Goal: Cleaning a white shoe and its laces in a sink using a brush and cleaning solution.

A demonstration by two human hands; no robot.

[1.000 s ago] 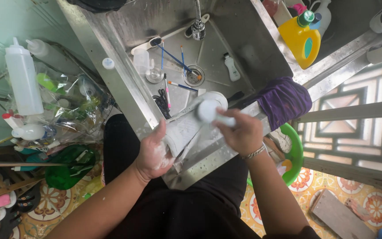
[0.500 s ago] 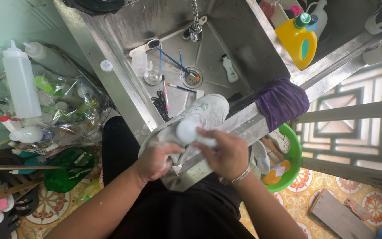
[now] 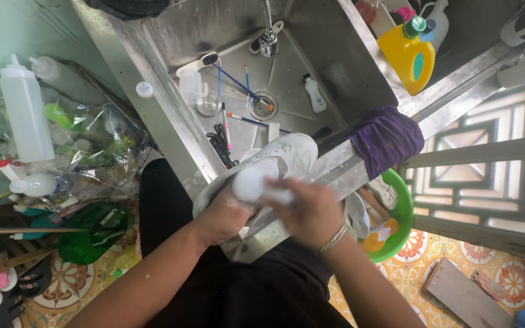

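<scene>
While gripped at the near rim of a steel sink [image 3: 171, 130], white sneaker [image 3: 281, 161]: toe pointing into the basin, heel toward the body. Left hand [image 3: 229, 212] closed around its heel end. Right hand [image 3: 311, 212] closed on a white brush-like item [image 3: 253, 182], blurred, pressed against the shoe's upper. Pens and a small bottle [image 3: 314, 94] lying near the drain. Purple cloth [image 3: 384, 136] draped on the rim; yellow detergent bottle [image 3: 408, 54] beyond. Patterned tile floor [image 3: 505, 279] below. Shoe pale, scuffed grey.
</scene>
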